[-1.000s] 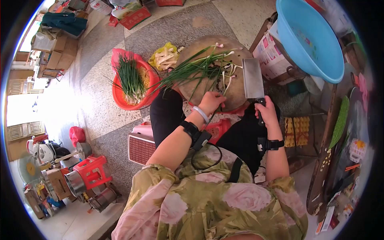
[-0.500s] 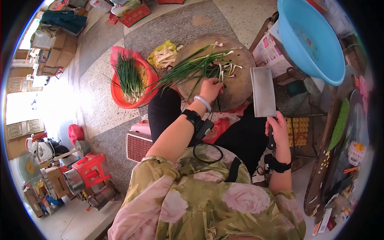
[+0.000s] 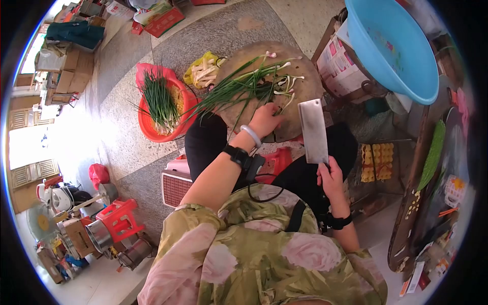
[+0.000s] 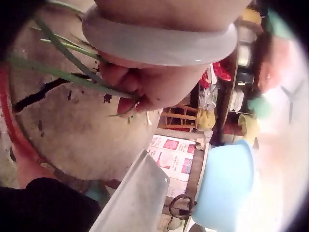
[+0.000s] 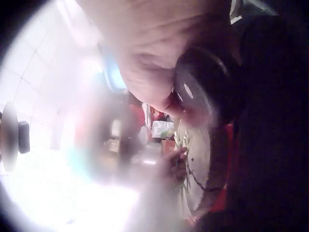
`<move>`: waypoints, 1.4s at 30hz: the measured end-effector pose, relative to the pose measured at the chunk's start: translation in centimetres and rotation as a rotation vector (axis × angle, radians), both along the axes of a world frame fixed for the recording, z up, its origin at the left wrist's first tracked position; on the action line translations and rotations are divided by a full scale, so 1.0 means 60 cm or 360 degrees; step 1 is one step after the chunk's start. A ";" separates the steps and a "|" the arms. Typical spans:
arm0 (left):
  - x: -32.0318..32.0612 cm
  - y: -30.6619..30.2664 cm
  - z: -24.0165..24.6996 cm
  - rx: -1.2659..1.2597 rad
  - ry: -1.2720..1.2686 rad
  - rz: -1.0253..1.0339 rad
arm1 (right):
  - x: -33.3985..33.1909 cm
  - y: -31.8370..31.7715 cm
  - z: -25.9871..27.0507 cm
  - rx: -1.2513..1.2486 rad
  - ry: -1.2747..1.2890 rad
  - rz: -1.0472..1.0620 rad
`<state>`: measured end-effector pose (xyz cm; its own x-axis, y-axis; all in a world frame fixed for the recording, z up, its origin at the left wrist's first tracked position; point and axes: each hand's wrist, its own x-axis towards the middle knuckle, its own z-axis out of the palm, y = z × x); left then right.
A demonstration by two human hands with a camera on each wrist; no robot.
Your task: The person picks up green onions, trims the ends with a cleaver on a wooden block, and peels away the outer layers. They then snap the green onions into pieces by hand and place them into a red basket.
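Observation:
On a round wooden chopping block [image 3: 305, 114] lies a bunch of scallions [image 3: 234, 89], white bulbs pointing right and long green leaves trailing left. The left hand [image 3: 265, 121], with a pale bangle at its wrist, is low over the block's near side. Its curled fingers pinch a scallion leaf [image 4: 72, 79] in the left wrist view. A cleaver [image 3: 313, 132] is gripped by its handle in the right hand [image 3: 331, 180], blade raised and pointing away from the body. In the right wrist view the dark handle end [image 5: 200, 89] shows against the palm.
Left of the block stand a red basket [image 3: 147, 124] with more scallions and a yellow bag [image 3: 195, 66] of pale strips. A blue basin [image 3: 417, 76] sits high at the right, near egg trays [image 3: 377, 162]. A bitter melon [image 3: 432, 155] lies on the right-hand table.
The cleaver has come back from the block's right edge toward the body, swinging right and then left again. The left hand has moved slightly up and left from the block's near edge.

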<state>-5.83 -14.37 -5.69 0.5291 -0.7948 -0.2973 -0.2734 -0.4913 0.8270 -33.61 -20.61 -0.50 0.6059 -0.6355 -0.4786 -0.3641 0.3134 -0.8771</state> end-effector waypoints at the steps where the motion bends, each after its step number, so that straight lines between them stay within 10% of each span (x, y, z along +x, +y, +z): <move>1: 0.000 0.009 0.000 0.0009 0.0002 -0.0006 | 0.002 0.001 0.008 -0.0062 0.0047 0.0096; 13: -0.004 0.010 0.010 0.0175 0.0120 0.0113 | 0.024 0.024 0.013 -0.0952 0.0202 0.0457; 42: -0.001 0.003 0.008 0.0119 0.0098 0.0090 | 0.045 0.026 -0.007 -0.1270 0.0650 0.0819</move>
<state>-5.90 -14.20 -5.23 0.5515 -0.7384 -0.3882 -0.1929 -0.5656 0.8018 -30.93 -19.02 -0.93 0.7803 -0.5680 -0.2617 -0.6061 -0.5834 -0.5406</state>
